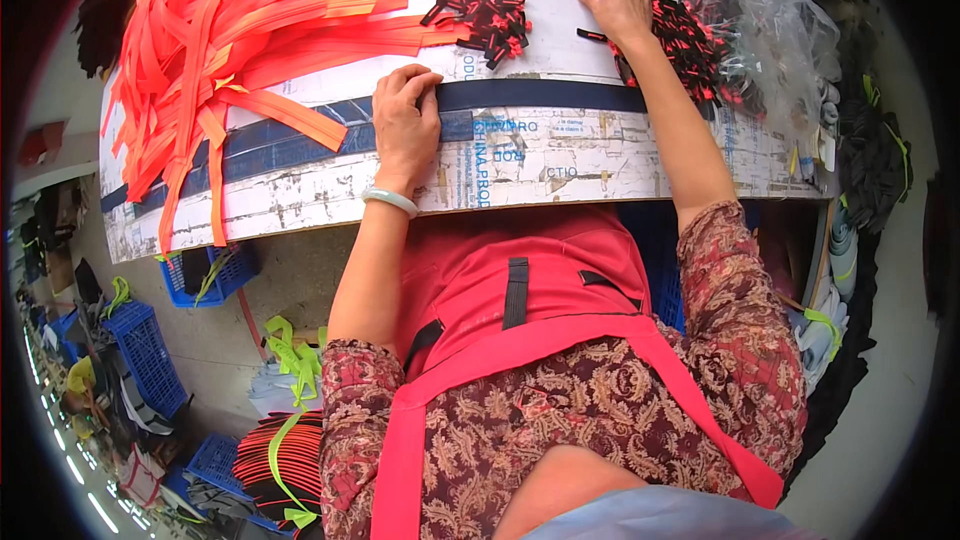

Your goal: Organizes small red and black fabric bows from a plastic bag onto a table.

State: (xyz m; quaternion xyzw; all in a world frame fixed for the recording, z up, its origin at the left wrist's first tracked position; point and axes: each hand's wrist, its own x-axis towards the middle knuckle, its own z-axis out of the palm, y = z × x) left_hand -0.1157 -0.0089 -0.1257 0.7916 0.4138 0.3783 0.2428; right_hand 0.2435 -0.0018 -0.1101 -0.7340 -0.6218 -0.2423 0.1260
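Observation:
My right hand [622, 8] reaches into the right pile of small black-and-red fabric tabs [680, 50], its fingers bent and pinched together around a tab at the pile's far left edge. The fingertips are partly hidden. My left hand [408, 125], a pale bangle [390, 202] at its wrist, rests with curled fingers on the dark navy band [540, 93] across the table. Whatever those fingers may hold is hidden. Between the hands, farther back, lies another heap of black-and-red tabs [485, 10]. Long neon-orange strips [280, 30] are piled to the left, some hanging over the near edge.
A clear plastic bag [765, 25] lies beside the right tab pile. The worn white tabletop [590, 155] ends just before my red apron [530, 270]. Blue crates [145, 355] and a black-and-orange roll [280, 465] stand below on the left. Dark cloth bundles [872, 155] hang at right.

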